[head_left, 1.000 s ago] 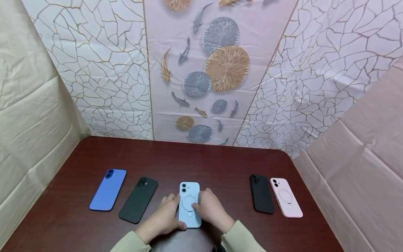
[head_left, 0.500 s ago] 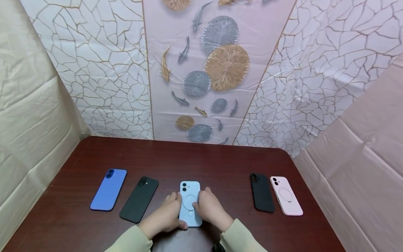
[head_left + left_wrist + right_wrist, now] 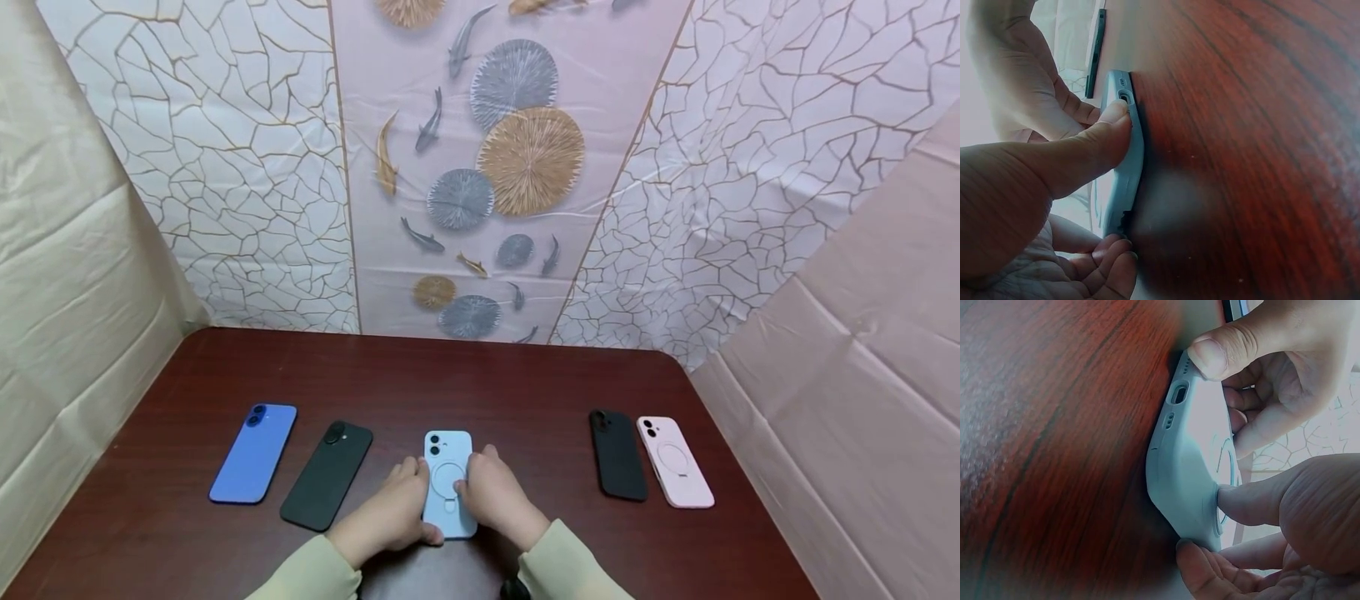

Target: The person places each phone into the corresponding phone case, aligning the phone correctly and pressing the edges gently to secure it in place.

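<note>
A light blue phone case with a ring on its back lies back-up on the table, between both hands. My left hand holds it by the left side, its thumb pressed on the bottom edge near the port opening. From the right, my right hand grips the opposite side. The right thumb presses on the back by the ring, and the other fingers curl at the long edge. Two dark camera circles show at its top left. Whether a phone sits inside I cannot tell; the underside is hidden.
On the left of the dark red table lie a blue phone and a dark green phone. To the right are a black phone case and a pink phone case with a ring. Patterned cloth hangs behind.
Both hands keep their hold on the light blue phone case, which stays in place on the table. The head view has shifted slightly.
</note>
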`<control>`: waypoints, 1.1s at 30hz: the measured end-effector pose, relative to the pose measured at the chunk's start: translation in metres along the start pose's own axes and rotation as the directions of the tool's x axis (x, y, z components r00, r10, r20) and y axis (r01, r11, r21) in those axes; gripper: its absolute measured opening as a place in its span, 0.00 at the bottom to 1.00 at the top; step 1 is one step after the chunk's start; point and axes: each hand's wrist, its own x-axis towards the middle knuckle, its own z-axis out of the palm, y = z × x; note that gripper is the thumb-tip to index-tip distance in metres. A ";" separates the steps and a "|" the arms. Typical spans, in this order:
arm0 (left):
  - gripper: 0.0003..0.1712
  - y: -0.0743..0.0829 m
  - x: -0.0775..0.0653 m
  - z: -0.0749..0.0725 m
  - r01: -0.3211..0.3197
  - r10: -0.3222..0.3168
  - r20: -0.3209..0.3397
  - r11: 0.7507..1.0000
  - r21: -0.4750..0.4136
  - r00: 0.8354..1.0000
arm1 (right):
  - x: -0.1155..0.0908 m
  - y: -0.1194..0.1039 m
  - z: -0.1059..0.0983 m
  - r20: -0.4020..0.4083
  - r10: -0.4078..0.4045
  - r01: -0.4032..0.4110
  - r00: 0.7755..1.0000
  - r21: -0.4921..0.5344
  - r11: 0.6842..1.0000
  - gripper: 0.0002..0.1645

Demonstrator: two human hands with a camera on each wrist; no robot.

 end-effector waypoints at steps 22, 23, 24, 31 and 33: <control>0.64 -0.005 -0.005 -0.005 -0.045 0.045 0.006 0.998 -0.039 0.999 | 0.003 0.003 0.005 0.018 -0.002 0.002 1.000 -0.004 1.000 0.16; 0.64 -0.005 -0.005 -0.005 -0.044 0.045 0.006 0.998 -0.045 0.999 | 0.004 0.003 0.004 0.021 -0.004 0.004 1.000 -0.002 1.000 0.15; 0.64 -0.006 -0.005 -0.005 -0.043 0.043 0.007 0.998 -0.052 0.999 | 0.004 0.004 0.004 0.022 -0.004 0.003 1.000 0.011 1.000 0.15; 0.55 -0.013 -0.010 -0.013 -0.058 0.051 -0.059 0.991 -0.123 0.997 | 0.006 0.033 0.004 -0.091 -0.005 0.019 0.996 0.159 0.987 0.17; 0.49 -0.019 -0.013 -0.018 -0.051 0.036 -0.119 0.990 -0.129 0.992 | 0.004 0.048 0.002 -0.159 0.039 -0.012 0.986 0.166 0.986 0.18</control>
